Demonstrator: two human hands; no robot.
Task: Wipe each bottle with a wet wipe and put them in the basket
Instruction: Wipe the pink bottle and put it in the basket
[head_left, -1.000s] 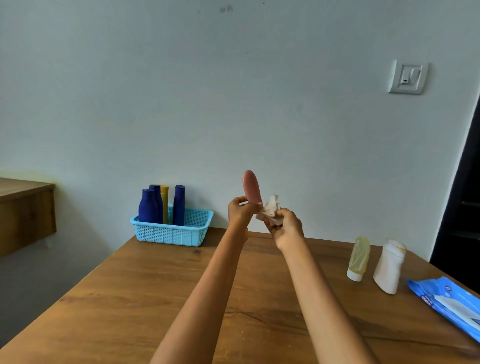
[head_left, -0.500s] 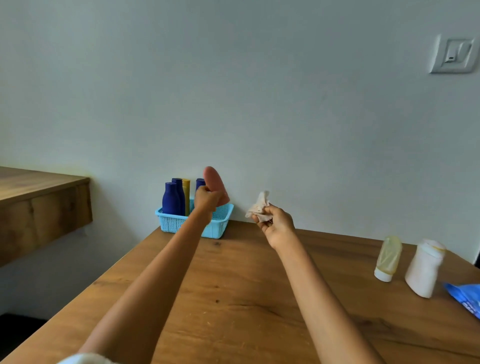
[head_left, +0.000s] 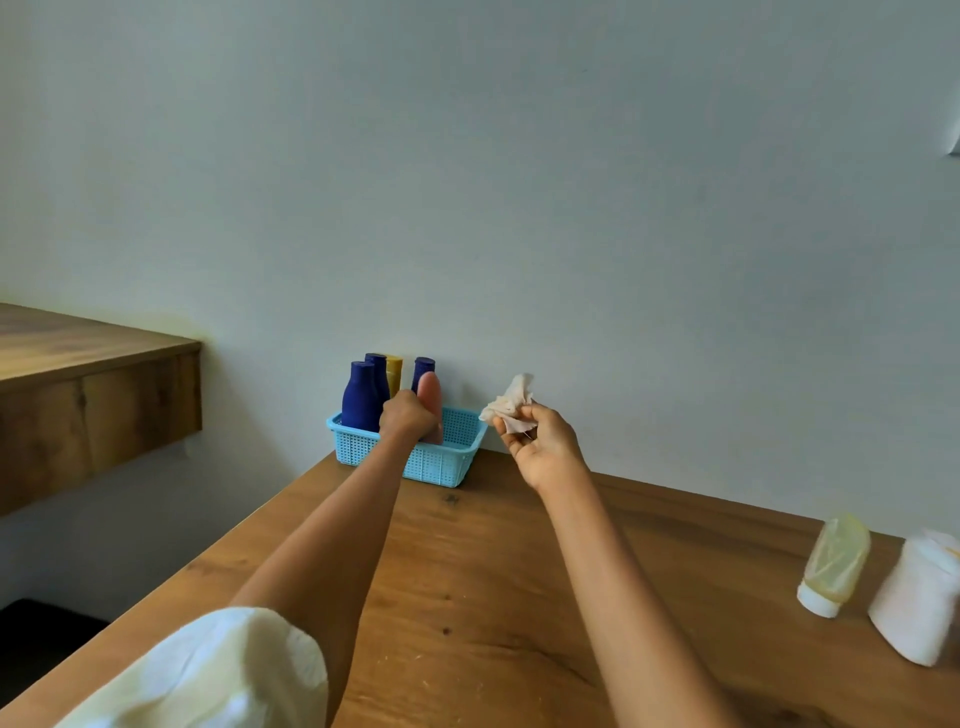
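- Head view: my left hand (head_left: 408, 415) is wrapped around the pink bottle (head_left: 432, 408) and has it inside the blue basket (head_left: 452, 465) at the far edge of the table (head_left: 493, 597), by the wall. The bottle stands upright, its rounded end up; I cannot tell whether its base is resting on the basket floor.
- My right hand (head_left: 543, 447) is raised just right of the basket and pinches the crumpled wet wipe (head_left: 511, 400) between thumb and fingertips, clear of the bottle.
- Progress, as I judge it: three dark blue bottles (head_left: 361, 397) and a yellow bottle (head_left: 394, 374) already stand in the basket's left part, and the pink one is going in beside them (so five are nearly done).
- Left to do: a clear yellowish bottle (head_left: 835, 566) and a white bottle (head_left: 917, 597) stand cap-down on the table at the right, well apart from the basket.
- The pink bottle looks smooth, matte and slim, with no label that I can see.
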